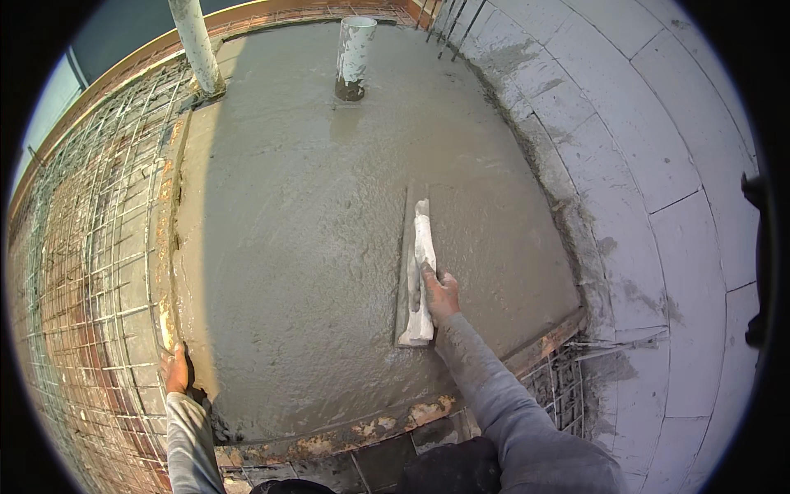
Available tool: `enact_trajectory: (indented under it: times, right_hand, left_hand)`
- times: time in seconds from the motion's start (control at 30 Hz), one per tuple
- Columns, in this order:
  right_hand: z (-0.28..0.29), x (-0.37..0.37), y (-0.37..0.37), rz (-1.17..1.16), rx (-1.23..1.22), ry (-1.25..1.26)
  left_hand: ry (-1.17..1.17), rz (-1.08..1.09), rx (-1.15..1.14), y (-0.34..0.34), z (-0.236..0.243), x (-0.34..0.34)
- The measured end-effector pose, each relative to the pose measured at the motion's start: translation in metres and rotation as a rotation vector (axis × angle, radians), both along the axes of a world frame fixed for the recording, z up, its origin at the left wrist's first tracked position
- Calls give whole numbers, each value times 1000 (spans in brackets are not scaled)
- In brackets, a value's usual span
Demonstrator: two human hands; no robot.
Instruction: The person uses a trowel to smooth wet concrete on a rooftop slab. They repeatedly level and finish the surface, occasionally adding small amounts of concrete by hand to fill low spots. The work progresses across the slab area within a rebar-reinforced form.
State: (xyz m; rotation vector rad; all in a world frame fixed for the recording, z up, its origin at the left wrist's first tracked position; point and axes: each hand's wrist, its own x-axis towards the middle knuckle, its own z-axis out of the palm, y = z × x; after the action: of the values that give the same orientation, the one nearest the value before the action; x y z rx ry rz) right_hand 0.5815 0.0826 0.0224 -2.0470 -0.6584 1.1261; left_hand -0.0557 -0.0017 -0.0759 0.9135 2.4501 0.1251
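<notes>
My right hand (442,294) is closed round the pale, mortar-smeared handle of a float (423,239). The float's long, narrow blade lies flat on wet grey concrete (304,222), pointing away from me. At the lower left, my left hand (174,369) grips the rusty, paint-flecked form edge (167,305), its thumb toward the concrete and its fingers over the outer side. The surface is rough and pitted left of the float, and smoother to its right.
A pale pipe (356,58) stands up from the concrete at the far side. Another pole (196,45) rises at the far left corner. Rebar mesh (99,255) spreads along the left. A pale block wall (634,156) borders the right. A rusty form edge (378,426) crosses in front of me.
</notes>
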Motion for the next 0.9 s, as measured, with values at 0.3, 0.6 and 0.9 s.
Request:
enact_trajectory:
  times: [0.3, 0.6, 0.9]
  right_hand:
    - [1, 84, 77, -234, 195, -90]
    - [-60, 128, 282, -226, 311, -252]
    - [-19, -125, 271, 447, 201, -226]
  left_hand:
    - [-6, -26, 38, 66, 25, 27]
    - [-8, -21, -144, 73, 56, 53]
    - [-55, 27, -152, 81, 83, 73]
